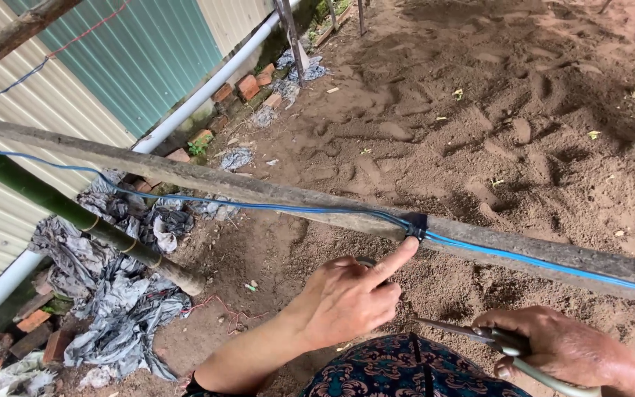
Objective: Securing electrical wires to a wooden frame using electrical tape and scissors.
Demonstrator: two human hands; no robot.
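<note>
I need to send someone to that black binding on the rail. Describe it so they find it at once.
Start at the long weathered wooden rail crossing the sandy ground, and follow the blue cable along it. Where the left hand points its forefinger, a small black wrap pins the cable to the wood. It is the only dark band on that blue line.

A thin blue cable point(273, 208) runs along the upper face of a weathered wooden rail point(207, 179) that crosses the view diagonally from upper left to lower right. A black binding point(415, 224) wraps cable and rail together at one point, with the extended index finger of the left hand point(350, 298) touching just below it. The right hand point(567, 349) grips grey-handled scissors point(479, 336), blades pointing left, below the rail.
</note>
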